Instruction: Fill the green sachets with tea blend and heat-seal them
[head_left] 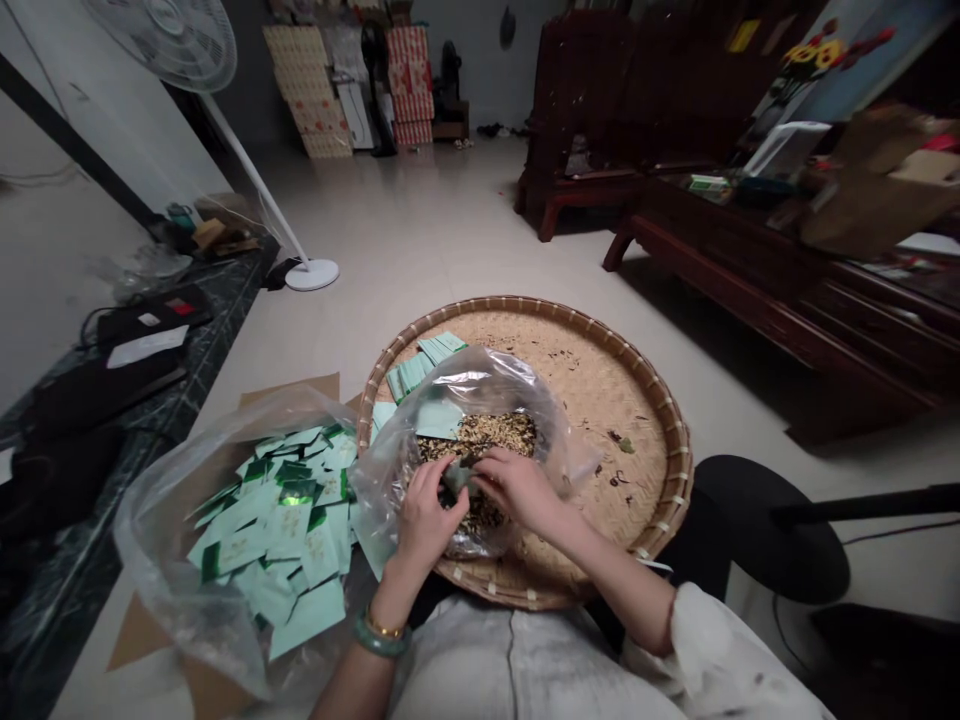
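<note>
At the left of our field, we note a clear plastic bag [154, 525] heaped with pale green sachets [289, 530], resting on flattened cardboard [296, 388]. Moving right, our left hand [426, 515], wearing a jade bangle [382, 640], pinches a small green-and-silver sachet [459, 478] between thumb and fingers, narrowly closed on it. The sachet lies between the hands, nearer the left one, just above a second clear bag [510, 385] of dried, flaky plant matter [480, 440]. It is creased and partly covered, so we cannot read its long axis with confidence. Our right hand [517, 490] curls narrowly at its right edge; we cannot tell whether it grips. Further right, a round woven bamboo tray [664, 395] carries that bag, scattered dark debris [619, 445] and more sachets [424, 360].
</note>
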